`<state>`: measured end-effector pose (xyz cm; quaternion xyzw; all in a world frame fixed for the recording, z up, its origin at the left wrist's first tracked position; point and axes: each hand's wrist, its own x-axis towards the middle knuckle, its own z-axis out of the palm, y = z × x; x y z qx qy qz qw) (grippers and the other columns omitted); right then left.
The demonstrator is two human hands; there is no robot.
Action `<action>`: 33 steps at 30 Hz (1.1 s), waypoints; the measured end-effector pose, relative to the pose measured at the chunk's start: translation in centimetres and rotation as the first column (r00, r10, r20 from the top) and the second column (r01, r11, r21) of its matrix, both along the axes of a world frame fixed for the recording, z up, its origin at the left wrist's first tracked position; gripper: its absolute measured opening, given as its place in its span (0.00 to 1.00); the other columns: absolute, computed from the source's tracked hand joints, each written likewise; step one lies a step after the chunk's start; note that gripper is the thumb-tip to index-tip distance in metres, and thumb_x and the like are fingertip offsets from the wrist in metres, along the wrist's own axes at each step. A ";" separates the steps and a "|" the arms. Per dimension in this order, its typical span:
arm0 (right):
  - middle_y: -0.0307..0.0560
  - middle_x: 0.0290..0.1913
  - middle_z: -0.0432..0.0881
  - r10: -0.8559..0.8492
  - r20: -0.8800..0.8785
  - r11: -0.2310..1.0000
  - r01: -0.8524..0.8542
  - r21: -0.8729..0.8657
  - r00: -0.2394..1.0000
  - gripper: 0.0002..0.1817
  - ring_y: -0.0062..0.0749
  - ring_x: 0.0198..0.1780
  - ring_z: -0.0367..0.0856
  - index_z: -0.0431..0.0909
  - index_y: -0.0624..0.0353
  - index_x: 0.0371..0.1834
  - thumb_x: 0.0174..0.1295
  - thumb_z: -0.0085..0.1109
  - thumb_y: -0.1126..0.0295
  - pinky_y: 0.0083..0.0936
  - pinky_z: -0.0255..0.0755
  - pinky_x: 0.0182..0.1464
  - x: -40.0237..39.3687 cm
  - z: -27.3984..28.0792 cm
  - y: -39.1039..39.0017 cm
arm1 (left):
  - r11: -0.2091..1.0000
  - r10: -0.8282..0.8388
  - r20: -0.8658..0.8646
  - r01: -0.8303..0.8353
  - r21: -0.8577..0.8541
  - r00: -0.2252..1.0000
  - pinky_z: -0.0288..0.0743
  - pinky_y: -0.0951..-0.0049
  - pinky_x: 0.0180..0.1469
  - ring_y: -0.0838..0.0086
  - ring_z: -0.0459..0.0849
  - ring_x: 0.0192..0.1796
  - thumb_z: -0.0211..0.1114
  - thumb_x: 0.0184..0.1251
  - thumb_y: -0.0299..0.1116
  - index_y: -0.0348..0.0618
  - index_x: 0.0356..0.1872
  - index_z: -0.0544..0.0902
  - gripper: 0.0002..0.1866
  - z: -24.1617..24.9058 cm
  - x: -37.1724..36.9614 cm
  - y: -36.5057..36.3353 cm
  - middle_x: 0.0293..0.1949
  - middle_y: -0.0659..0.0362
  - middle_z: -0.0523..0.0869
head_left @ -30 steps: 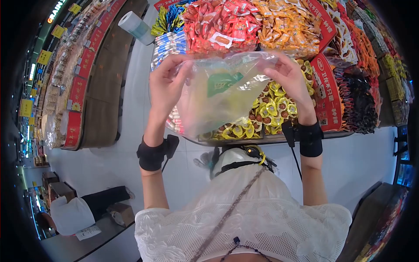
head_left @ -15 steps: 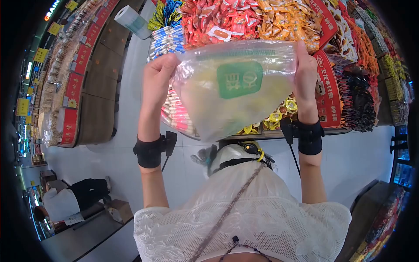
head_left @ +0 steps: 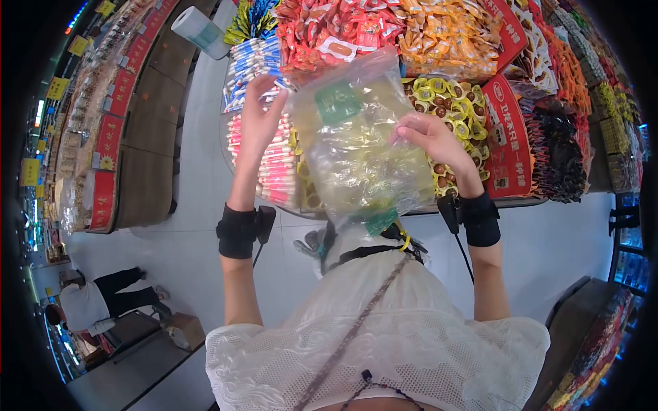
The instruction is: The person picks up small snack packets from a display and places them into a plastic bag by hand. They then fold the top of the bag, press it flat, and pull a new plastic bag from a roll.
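A clear plastic bag [head_left: 353,154] with a green printed patch hangs in front of me, above the front edge of a snack display. It is wrinkled, and the yellow-wrapped items behind show through it. My left hand [head_left: 262,116] is raised just left of the bag's upper corner, thumb and fingers apart, with nothing visible between them. On the bag's right side is my right hand [head_left: 435,140], its thumb and fingers bent together against the plastic.
The display holds red packets [head_left: 343,27], orange packets [head_left: 449,41], blue-and-white sticks [head_left: 253,65], pink-and-white sticks [head_left: 277,178] and yellow-wrapped cups [head_left: 456,113]. A plastic roll [head_left: 200,33] stands at the back left. Shelves [head_left: 140,116] line the left; a person [head_left: 103,301] is at lower left.
My left hand has come off the bag's corner and opened. The right hand has moved left and down along the bag. The bag, stretched wide before, is now narrower, crumpled and lower.
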<state>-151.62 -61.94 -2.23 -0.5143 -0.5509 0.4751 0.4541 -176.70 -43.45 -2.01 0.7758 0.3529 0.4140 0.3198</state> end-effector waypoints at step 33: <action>0.42 0.27 0.75 -0.443 0.441 0.853 0.518 -0.059 0.780 0.15 0.23 0.30 0.71 0.75 0.63 0.30 0.49 0.60 0.62 0.20 0.65 0.31 0.2 -4.4 -9.1 | 0.966 0.260 -0.090 -0.260 0.019 0.961 0.66 0.71 0.45 0.67 0.72 0.47 0.63 0.52 0.35 0.34 0.42 0.70 0.19 -8.5 -7.5 -4.3 0.43 0.53 0.74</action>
